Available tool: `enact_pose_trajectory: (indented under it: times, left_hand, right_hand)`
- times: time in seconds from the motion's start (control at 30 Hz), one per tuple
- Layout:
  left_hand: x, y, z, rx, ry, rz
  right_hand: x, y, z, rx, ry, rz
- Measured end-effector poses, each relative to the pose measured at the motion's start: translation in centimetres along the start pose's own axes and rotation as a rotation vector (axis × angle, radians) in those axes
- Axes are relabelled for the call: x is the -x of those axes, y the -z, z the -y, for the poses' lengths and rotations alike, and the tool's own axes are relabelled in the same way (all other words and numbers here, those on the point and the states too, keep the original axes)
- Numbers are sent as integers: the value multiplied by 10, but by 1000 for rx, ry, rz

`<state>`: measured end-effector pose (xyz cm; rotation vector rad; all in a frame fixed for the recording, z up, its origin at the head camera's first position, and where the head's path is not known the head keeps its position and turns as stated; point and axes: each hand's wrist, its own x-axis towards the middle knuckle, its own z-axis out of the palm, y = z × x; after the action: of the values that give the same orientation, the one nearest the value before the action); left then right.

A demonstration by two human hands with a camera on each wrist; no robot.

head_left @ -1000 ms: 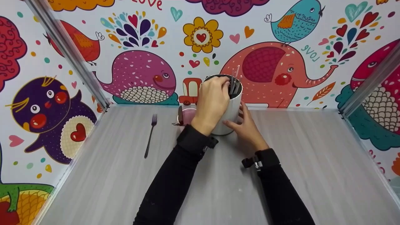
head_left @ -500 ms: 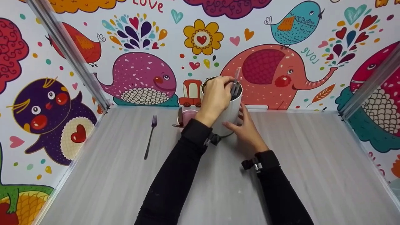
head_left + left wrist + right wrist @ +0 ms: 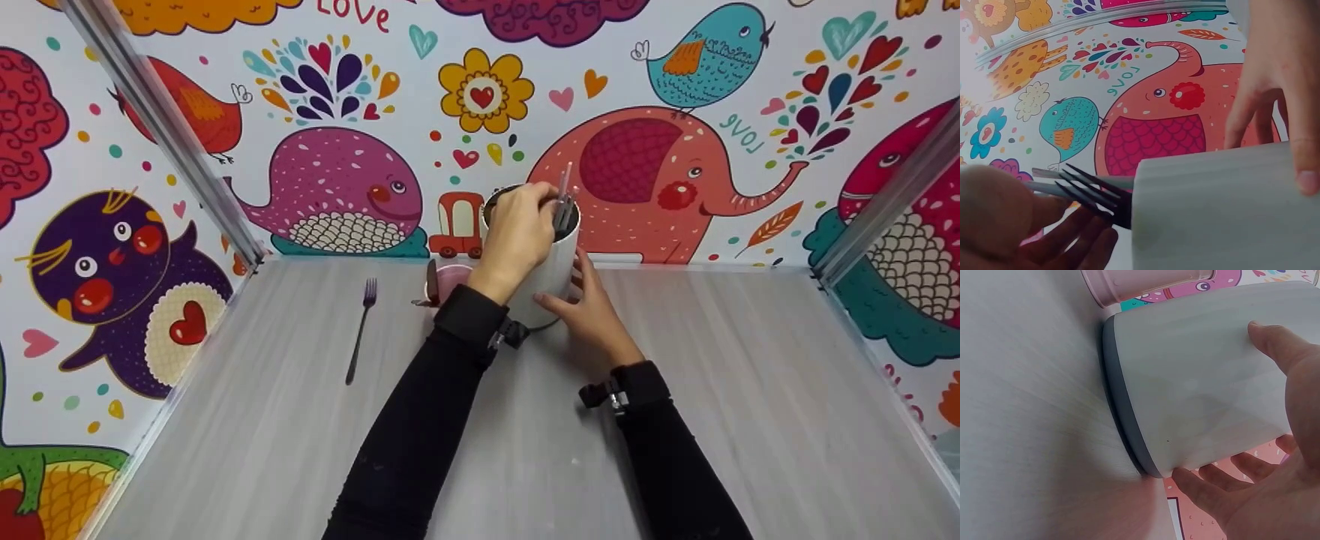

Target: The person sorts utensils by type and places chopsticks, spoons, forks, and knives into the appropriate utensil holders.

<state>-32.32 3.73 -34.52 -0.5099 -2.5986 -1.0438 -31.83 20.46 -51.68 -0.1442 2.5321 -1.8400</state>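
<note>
A tall white utensil holder (image 3: 541,274) with a dark base rim stands upright near the back wall. My right hand (image 3: 596,315) holds its side, thumb across the front and fingers around the far side, as the right wrist view also shows. Over its mouth is my left hand (image 3: 517,236), fingers bent down beside thin, light sticks (image 3: 564,199) that rise from the holder. In the left wrist view a dark fork (image 3: 1103,197) pokes out of the mouth, tines overlapping the left fingers (image 3: 1095,242); I cannot tell whether they pinch anything.
A pink cup (image 3: 454,279) stands left of the holder, partly behind the left forearm, with a brown piece (image 3: 432,283) at its edge. Another fork (image 3: 361,330) lies on the table farther left. The printed wall (image 3: 480,157) rises right behind the holder.
My left hand and wrist have shifted slightly right over the holder's mouth, fingers now closer to the sticks. Little differs from half a second ago. The right hand keeps its hold.
</note>
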Motion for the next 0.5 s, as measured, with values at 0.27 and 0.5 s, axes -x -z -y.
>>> enact_pose_trajectory:
  times: [0.27,0.5]
  left_hand:
    - [1,-2,5,-50,25,41]
    - [21,22,-7,-73,-21,24]
  right_hand:
    - [-1,0,0,-1,-4,0]
    - [-1,-1,1,-4,-10,-6]
